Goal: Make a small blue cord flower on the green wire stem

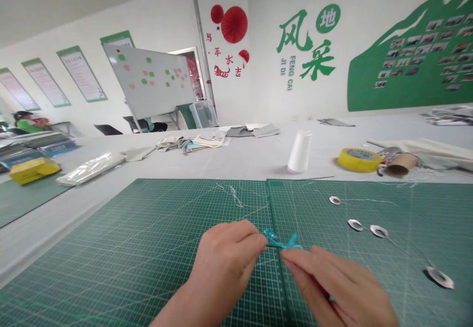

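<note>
Over the green cutting mat, both my hands pinch a small bright-blue piece with a thin green stem or strand. It looks like soft fabric or yarn, but its exact kind is hard to make out. My left hand is closed on its left end, thumb against the forefinger. Close by on the right, my right hand grips the other end between thumb and fingertips, with a blue tip sticking up above them. Loose white threads lie on the mat beyond my hands.
Several white oval rings with threads, one of them a nearby ring, lie on the right mat. Behind stand a white thread cone, a yellow tape roll and a cardboard tube. Fabric scraps and a yellow box are farther left.
</note>
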The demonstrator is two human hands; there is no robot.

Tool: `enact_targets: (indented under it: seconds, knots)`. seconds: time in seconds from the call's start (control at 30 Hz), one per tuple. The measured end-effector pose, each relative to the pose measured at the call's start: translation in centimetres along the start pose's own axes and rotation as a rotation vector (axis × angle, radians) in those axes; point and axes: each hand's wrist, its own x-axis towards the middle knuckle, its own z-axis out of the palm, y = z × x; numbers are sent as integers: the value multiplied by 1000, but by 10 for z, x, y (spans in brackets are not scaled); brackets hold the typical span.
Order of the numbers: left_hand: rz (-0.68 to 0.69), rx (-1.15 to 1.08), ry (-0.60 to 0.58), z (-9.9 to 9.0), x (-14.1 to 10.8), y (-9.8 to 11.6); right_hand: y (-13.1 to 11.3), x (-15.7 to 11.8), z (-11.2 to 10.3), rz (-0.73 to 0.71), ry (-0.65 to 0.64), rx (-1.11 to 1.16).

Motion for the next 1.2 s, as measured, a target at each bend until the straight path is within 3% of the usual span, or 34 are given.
enact_targets:
  seconds: [0.13, 0.33, 0.5, 0.7, 0.93, 1.07, 1.2]
  knots:
    - [101, -6, -120, -4, 1, 1, 8, 7, -7, 76, -38, 53]
    - [114, -219, -249, -10, 4, 6, 26, 10, -7, 485, -211, 229]
    - [-71, -548, -303, -17, 8, 12, 40, 7, 1, 756, -391, 495]
    - [-361, -728, -143, -15, 11, 9, 40, 7, 15, 953, -377, 843]
    - [-691, -863, -13, -5, 11, -3, 30, 3, 27, 897, -385, 839]
    - [-753, -810, 31, -3, 11, -6, 20, -2, 26, 746, -438, 603]
    - [-732, -703, 50, -4, 11, -6, 8, -4, 21, 536, -466, 352]
